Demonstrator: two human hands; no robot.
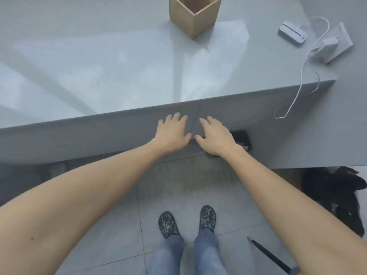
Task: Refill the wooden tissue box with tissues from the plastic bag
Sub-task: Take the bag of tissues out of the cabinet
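Note:
The wooden tissue box (193, 16) stands open-topped at the far middle of the grey table (99, 66), its inside looking empty as far as I can see. My left hand (172, 133) and my right hand (215, 135) are stretched out side by side in front of the table's front panel, below its edge, fingers spread and holding nothing. Both hands are far from the box. No plastic bag or tissues show in this view.
A white device (292, 33) with a cable (303, 72) and a white adapter block (327, 48) lie at the table's right corner. A dark heap (337, 195) sits on the tiled floor at right. My feet (187, 221) stand below; a dark rod (268, 255) lies lower right.

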